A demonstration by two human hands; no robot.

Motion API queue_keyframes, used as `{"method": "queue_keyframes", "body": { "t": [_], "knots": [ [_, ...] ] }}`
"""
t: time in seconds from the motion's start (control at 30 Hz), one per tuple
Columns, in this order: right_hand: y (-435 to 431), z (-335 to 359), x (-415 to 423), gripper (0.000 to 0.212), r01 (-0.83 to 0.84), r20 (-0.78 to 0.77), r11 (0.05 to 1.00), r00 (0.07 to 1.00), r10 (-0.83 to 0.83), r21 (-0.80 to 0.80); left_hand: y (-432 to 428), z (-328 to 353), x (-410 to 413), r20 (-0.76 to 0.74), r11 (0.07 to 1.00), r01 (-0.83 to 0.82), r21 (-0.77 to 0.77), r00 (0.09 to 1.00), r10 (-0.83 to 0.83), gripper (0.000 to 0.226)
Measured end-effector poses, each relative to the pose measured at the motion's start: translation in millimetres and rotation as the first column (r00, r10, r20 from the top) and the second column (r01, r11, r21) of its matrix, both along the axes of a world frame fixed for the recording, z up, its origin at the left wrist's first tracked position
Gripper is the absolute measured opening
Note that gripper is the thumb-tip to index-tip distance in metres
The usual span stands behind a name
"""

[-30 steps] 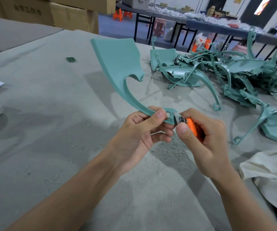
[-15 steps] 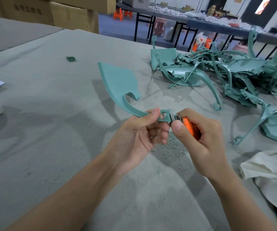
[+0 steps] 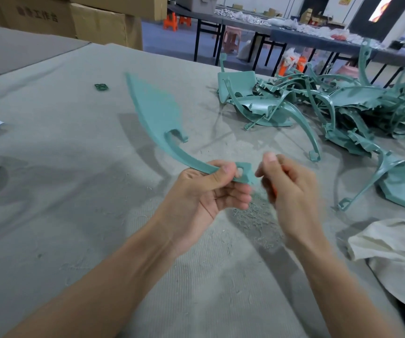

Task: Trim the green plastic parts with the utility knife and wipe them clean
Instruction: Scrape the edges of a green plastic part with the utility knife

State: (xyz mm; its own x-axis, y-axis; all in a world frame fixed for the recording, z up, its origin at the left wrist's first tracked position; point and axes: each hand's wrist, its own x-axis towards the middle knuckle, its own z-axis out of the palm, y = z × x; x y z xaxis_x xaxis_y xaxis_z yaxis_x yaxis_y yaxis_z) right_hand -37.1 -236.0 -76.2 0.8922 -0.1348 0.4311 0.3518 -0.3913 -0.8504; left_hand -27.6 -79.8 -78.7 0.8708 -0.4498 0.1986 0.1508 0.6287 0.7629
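Left hand [image 3: 206, 191] pinches part [image 3: 157, 113] end, knife [image 3: 273, 191] beside

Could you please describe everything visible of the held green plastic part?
The green plastic part looks like matte teal moulded plastic: a broad, flat, pointed blade narrowing into a thin curved stem ending in a holed tab. The left hand pinches the stem beside the tab, holding it aloft, blade tilted up-left.
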Motion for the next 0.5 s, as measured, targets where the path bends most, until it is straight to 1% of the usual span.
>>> {"method": "queue_keyframes", "body": {
  "t": [0.07,0.13,0.17,0.3,0.43,0.5],
  "knots": [
    [-16,3,4,0.05,0.075,-0.043,0.994,0.997,-0.071,0.077,-5,3,-5,0.061,0.999,0.037,0.026,0.997,-0.038,0.019],
    [-26,6,5,0.048,0.083,-0.065,0.985,0.995,-0.074,0.153,-7,4,-6,0.093,0.998,0.028,0.053,0.995,-0.033,0.017],
    [-27,6,5,0.048,0.072,-0.065,0.984,0.996,-0.062,0.162,-6,4,-5,0.099,0.998,0.009,0.062,0.995,-0.015,0.017],
    [-20,7,2,0.047,0.013,-0.005,0.997,1.0,-0.012,0.072,-1,4,0,0.13,0.994,-0.078,0.083,0.989,0.067,0.018],
    [-16,15,-3,0.044,-0.091,0.066,0.996,0.994,0.091,0.001,4,5,4,0.179,0.981,-0.147,0.127,0.976,0.123,0.015],
    [-14,18,-7,0.049,-0.155,0.08,0.988,0.985,0.155,-0.011,5,5,5,0.204,0.973,-0.17,0.155,0.969,0.137,0.015]
  ]
}}
